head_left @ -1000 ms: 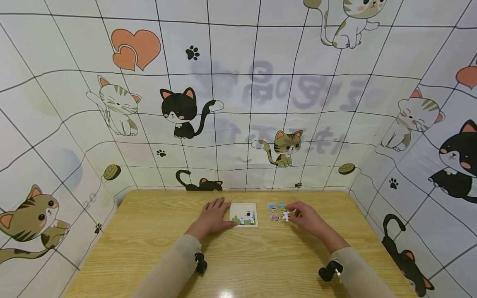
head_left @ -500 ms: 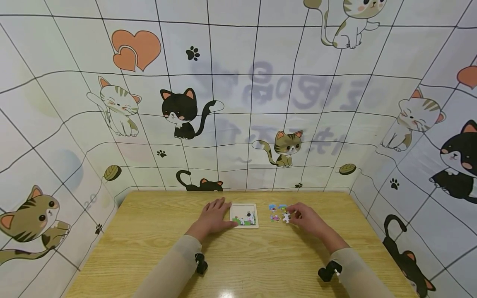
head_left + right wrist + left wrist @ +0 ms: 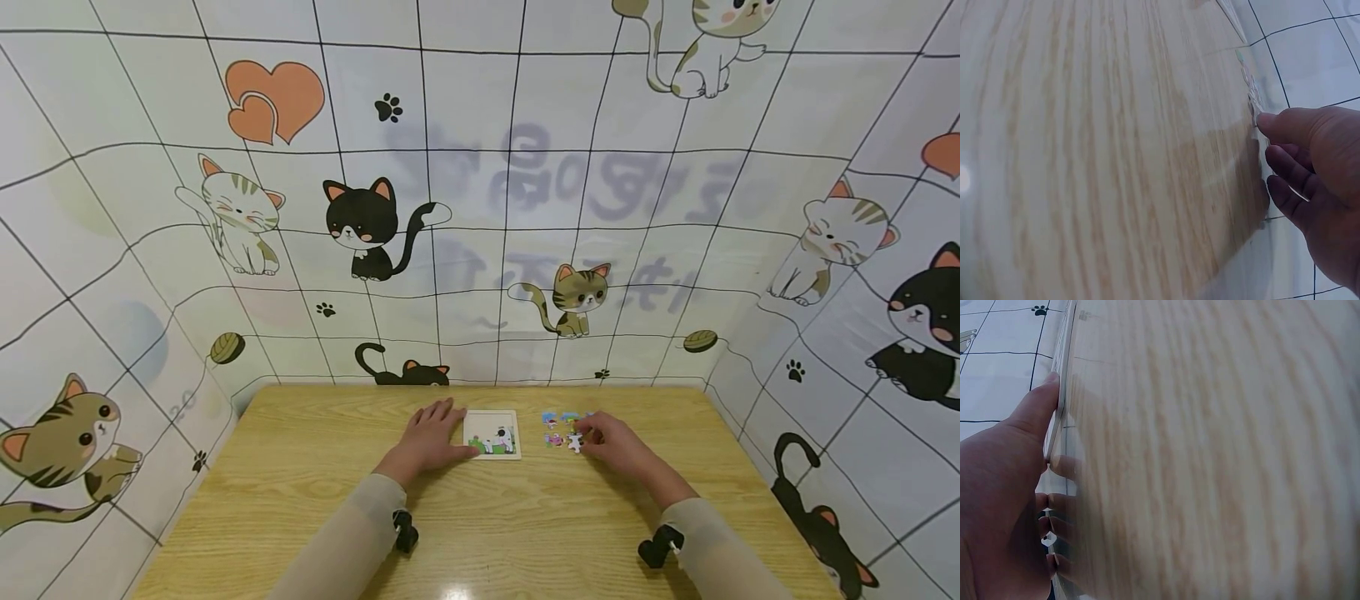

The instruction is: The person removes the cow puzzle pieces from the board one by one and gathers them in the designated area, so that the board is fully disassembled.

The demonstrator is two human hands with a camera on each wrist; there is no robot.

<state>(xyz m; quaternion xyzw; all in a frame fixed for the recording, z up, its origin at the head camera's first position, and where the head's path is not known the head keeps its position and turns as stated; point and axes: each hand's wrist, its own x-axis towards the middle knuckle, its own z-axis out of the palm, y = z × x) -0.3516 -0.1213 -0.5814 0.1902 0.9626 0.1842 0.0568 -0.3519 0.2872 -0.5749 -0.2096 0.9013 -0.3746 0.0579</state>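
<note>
The puzzle board [image 3: 491, 422] lies flat on the table, a square tray with a pale rim. Its lower part shows a green and black-and-white picture, and its upper part is bare. Spread at the board's left side is my left hand [image 3: 429, 437], its thumb [image 3: 1040, 403] over the lower left corner. On the right, my right hand [image 3: 617, 442] pinches a white puzzle piece [image 3: 575, 442] at the near edge of a small group of loose pieces. In the right wrist view, the thumb [image 3: 1275, 127] meets the piece's edge, low over the tabletop.
Colourful loose puzzle pieces, one blue [image 3: 549, 418] and one pink [image 3: 553, 439], lie between the board and my right hand. The wooden table [image 3: 480, 517] ends at a cat-print curtain [image 3: 465, 250] behind and at both sides.
The white puzzle piece has turned slightly and shifted a little toward me under my right fingers. My left hand and the board stay in place.
</note>
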